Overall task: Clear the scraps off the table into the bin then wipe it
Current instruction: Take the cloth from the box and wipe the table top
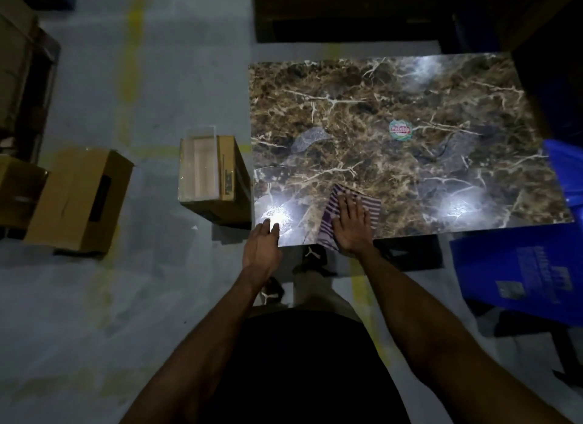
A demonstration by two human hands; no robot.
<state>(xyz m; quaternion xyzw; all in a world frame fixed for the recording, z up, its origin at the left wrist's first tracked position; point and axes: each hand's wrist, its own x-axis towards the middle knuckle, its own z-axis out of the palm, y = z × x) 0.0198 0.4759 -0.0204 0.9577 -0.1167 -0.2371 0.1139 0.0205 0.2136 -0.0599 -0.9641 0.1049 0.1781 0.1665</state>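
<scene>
1. The left hand (262, 246) rests at the counter's near left corner, fingers loosely extended onto the edge and holding nothing. It looks like a brace to steady the body while the other arm works.
2. The right hand (352, 226) lies flat, fingers spread, pressing a striped cloth (332, 217) onto the counter (410, 114) just inside the near edge. It grips nothing; the open palm pins the cloth so it can slide. A flat press suits wiping better than a pinch.
3. The cloth's near corner hangs at or slightly over the near edge, so a stroke pulled further toward the body would probably drag it off.
4. I see no loose scraps on the marbled top, so I judge the clearing done and the wiping under way. The only item on it is a small round sticker (400, 129) near the middle; it seems stuck on.
5. Open room lies ahead and to the right: the far half and right side are unobstructed for long strokes.
6. An open cardboard box (214, 174) stands on the floor against the counter's left edge, likely serving as the bin.
7. A blue crate (536, 281) sits beside the right edge, near the corner.
</scene>
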